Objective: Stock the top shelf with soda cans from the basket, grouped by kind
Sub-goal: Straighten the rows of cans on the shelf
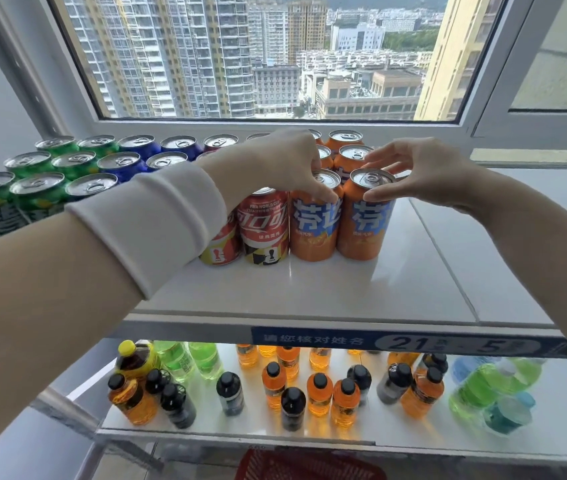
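The white top shelf (413, 271) holds cans in groups: green cans (29, 195) at the left, blue cans (126, 161) beside them, red cola cans (264, 230) in the middle, orange cans (351, 154) at the right. My left hand (289, 161) grips the rim of a front orange can (313, 226). My right hand (424, 171) holds the top of the rightmost front orange can (365, 223). Both cans stand upright on the shelf, side by side. The red basket (309, 465) shows at the bottom edge.
A window frame (275, 126) runs right behind the cans. The lower shelf (205, 427) carries several orange, green and dark bottles. A blue label strip (396, 341) lines the top shelf's front edge. Bare shelf lies to the right of the orange cans.
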`<state>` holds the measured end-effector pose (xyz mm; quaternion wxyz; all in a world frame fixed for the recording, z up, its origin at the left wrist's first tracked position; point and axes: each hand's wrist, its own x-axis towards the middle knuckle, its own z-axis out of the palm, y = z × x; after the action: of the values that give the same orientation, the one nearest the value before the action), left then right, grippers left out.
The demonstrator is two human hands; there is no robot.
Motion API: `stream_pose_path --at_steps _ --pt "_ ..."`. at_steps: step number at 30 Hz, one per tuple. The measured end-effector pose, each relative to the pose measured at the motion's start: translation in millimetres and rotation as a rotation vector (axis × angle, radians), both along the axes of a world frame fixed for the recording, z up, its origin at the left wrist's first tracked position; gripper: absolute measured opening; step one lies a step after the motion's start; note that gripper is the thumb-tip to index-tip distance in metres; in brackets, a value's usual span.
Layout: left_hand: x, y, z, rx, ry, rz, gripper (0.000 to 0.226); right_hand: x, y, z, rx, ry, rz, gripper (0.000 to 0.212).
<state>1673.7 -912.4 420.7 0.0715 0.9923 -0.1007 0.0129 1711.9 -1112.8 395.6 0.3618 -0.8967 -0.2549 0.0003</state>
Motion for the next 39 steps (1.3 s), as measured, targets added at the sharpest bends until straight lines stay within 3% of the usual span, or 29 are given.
stream_pose_path --at_steps 14,18,25,32,39 --pt "-2.6 4.8 2.2 0.028 -0.008 -0.039 0.062 -0.9 -2.6 5.8 0.032 0.079 0.039 0.065" --pt "-0.7 4.7 19.9 -0.039 -0.069 -0.021 0.063 18.1 -4.4 15.6 0.12 -0.035 -0.042 0.051" --pt "42.5 8.0 14.0 0.033 0.013 0.088 0.059 53.1 22.8 13.7 -0.075 -0.054 -0.054 0.058" --pt "60.6 12.1 6.0 -0.029 0.014 0.069 0.068 64.3 29.9 9.5 -0.092 -0.096 -0.073 0.064" --pt "68.0 20.0 4.3 -0.013 -0.03 0.014 0.043 59.8 27.4 12.0 -0.051 -0.104 -0.061 0.059"
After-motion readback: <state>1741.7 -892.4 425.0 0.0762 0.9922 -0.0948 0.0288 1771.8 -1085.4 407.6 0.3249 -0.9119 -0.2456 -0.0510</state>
